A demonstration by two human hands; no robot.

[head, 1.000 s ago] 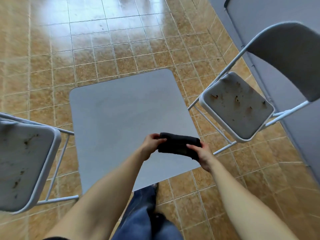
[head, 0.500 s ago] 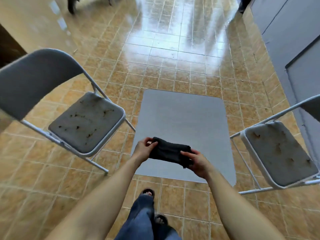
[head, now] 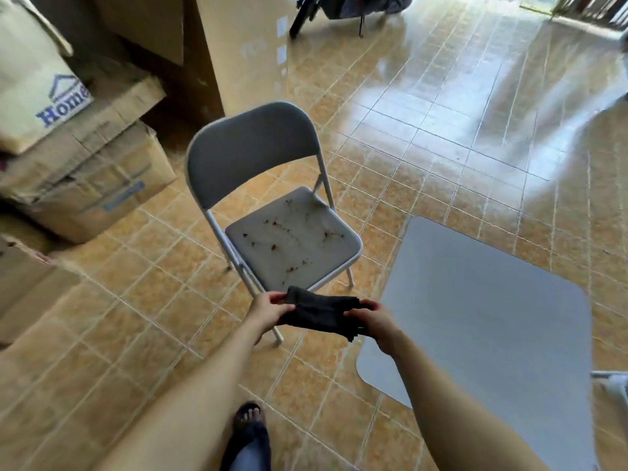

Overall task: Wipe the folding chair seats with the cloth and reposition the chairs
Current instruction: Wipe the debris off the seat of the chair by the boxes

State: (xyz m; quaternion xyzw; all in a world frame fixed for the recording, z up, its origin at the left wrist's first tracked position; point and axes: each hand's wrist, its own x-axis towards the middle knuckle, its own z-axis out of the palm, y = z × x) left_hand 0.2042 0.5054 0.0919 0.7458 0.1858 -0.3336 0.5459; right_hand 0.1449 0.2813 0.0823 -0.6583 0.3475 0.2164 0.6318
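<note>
Head view, looking down at both bare forearms reaching forward over a tan tiled floor [head: 424, 137]. A dark cloth [head: 321, 314], bunched into a loose band, is stretched between the two hands just in front of the near edge of a folding chair. The left hand [head: 270, 311] pinches the cloth's left end between thumb and curled fingers; the right hand [head: 372, 322] grips the right end, fingers closed over the top, with a ragged corner of cloth hanging below it. The cloth lies wholly between the two grips and touches nothing else. The grey folding chair [head: 272, 198] stands open on the tiles directly beyond the hands, backrest toward the upper left, its light padded seat [head: 292, 248] speckled with small reddish-brown bits of dirt. To the right, a flat grey mat [head: 482, 317] with rounded corners lies on the floor, and at the right edge of the frame a short piece of a white metal frame [head: 611, 382] shows. Stacked cardboard boxes [head: 91, 171] sit at the left, a pale bag [head: 32, 79] with blue lettering on top of them. Below the arms a foot in a dark sandal [head: 249, 423] rests on the tiles.
</note>
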